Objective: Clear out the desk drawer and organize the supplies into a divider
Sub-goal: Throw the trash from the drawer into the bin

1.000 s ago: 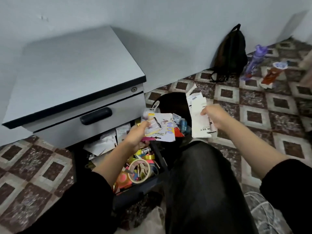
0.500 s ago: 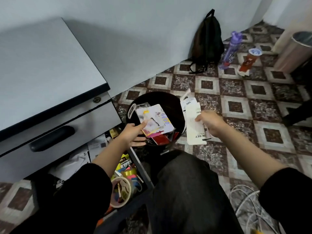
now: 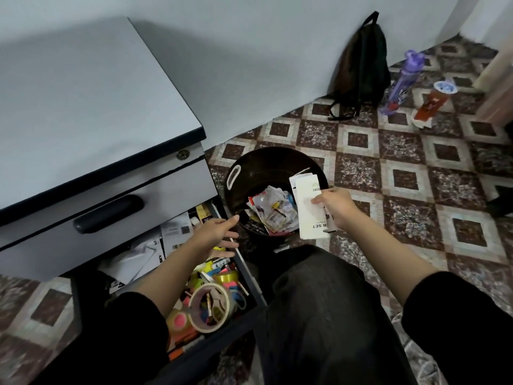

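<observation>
The lower desk drawer (image 3: 251, 276) stands pulled out, crammed with tape rolls (image 3: 212, 307), coloured sticky notes and white paper packets (image 3: 155, 245). My left hand (image 3: 215, 233) hovers empty over the drawer's right rim, fingers straight and spread. My right hand (image 3: 334, 208) grips white paper packaging (image 3: 306, 201) with a barcode, held over the right edge of a black waste bin (image 3: 244, 165). Crumpled wrappers and the card packets (image 3: 270, 215) lie inside the bin.
The grey drawer cabinet (image 3: 83, 107) fills the left, its upper drawer closed. A dark backpack (image 3: 361, 65) leans on the wall, with a purple bottle (image 3: 399, 81) and a red-orange cup (image 3: 433, 104) on the tiled floor beside it. My black-trousered knee (image 3: 319, 301) is between drawer and bin.
My left hand let go of the card packets, which dropped into the bin, and drew back toward the drawer. My right hand stays over the bin holding the white packaging.
</observation>
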Demonstrator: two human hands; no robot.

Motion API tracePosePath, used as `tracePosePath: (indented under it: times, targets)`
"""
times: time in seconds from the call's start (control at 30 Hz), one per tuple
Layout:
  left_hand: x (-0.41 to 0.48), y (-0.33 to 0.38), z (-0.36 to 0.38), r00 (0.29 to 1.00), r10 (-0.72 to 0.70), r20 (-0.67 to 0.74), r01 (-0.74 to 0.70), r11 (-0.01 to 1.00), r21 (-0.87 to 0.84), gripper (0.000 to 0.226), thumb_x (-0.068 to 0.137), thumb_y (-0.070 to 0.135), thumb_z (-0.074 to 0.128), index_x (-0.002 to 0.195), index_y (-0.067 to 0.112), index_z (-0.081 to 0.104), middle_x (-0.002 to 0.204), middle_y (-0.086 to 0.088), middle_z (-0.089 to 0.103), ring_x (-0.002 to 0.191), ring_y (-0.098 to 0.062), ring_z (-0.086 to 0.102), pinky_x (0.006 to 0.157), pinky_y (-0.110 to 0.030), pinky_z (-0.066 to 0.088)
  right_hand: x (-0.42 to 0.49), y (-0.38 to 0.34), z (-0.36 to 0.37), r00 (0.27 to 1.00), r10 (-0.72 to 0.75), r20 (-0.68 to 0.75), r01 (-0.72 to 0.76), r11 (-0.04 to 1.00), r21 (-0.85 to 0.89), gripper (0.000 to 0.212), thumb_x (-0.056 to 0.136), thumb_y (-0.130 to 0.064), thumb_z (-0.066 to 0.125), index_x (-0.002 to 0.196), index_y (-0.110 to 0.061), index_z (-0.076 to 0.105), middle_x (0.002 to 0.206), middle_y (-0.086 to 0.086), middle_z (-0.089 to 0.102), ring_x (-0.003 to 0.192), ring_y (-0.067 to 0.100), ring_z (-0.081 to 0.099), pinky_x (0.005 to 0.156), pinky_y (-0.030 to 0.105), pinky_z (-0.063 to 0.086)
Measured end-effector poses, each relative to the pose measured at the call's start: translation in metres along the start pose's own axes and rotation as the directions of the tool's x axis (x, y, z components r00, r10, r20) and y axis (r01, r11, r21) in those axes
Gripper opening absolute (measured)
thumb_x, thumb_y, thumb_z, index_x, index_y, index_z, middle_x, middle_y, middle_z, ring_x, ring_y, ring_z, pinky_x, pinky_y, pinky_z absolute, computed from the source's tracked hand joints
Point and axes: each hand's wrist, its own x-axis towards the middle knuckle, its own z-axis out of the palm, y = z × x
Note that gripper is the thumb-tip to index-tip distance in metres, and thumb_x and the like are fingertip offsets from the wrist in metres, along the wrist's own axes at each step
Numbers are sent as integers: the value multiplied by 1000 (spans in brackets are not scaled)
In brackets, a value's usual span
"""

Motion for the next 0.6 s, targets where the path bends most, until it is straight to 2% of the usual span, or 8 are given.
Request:
tracePosePath:
  times: [0.13,0.2,0.27,0.33,0.4,0.47,0.53,0.6]
  targets:
    - [-8,3,-7,1000,19,-3,-19,1000,-4,56,91,40,55,135,9,40,106,-11,63,86,-22,66,61,-32,57,2,-10,26,1000,4,25,-5,999,40,25,84,12,54,71,-9,47,104,14,56,95,28,53,73,36,43]
    - [-10,3,-12,1000,24,0,-24,999,-24,52,92,40,54,132,9,40,107,-11,63,87,-22,65,64,-33,56,4,-16,38,998,2,59,-5,999,42,23,84,13,53,71,-7,50,105,16,58,90,28,54,64,34,44]
    - [-11,1,-17,999,34,13,-33,999,-42,50,93,41,52,131,12,40,107,-10,63,90,-23,64,68,-34,55,10,-21,48,995,5,103,-10,999,53,19,84,13,52,71,-2,53,97,17,59,81,29,56,56,30,44]
    - [-12,-1,-22,998,55,22,-54,998,-44,47,92,45,50,128,15,42,103,-6,64,91,-22,65,70,-33,54,17,-23,59,993,1,118,-5,1000,29,12,84,10,54,75,2,55,87,16,58,73,29,56,57,32,46]
    - [-14,-3,-28,997,74,18,-73,997,-32,45,91,48,49,124,17,45,101,-4,66,90,-20,66,71,-31,53,23,-21,66,996,-20,84,29,994,-105,10,81,2,61,75,-1,54,78,12,55,71,27,55,59,34,46]
    - [-16,-7,-36,996,89,18,-89,996,-8,43,91,49,49,121,18,47,106,-5,66,92,-20,66,76,-32,54,27,-13,68,996,-17,83,40,957,-288,24,81,-5,61,64,-8,46,69,9,47,60,23,47,55,32,40]
    - [-20,-14,-46,996,87,14,-87,996,-5,37,91,48,50,116,20,49,109,-7,66,92,-21,66,81,-34,54,26,-3,66,995,12,102,30,918,-396,24,87,-9,58,66,-8,46,70,8,45,62,23,46,59,34,39]
    - [-25,-19,-54,997,79,1,-79,997,-10,33,91,46,51,112,21,53,111,-8,66,92,-21,66,79,-33,53,26,4,60,994,29,108,21,903,-428,16,89,-12,59,75,-4,54,78,11,51,66,25,50,63,37,43]
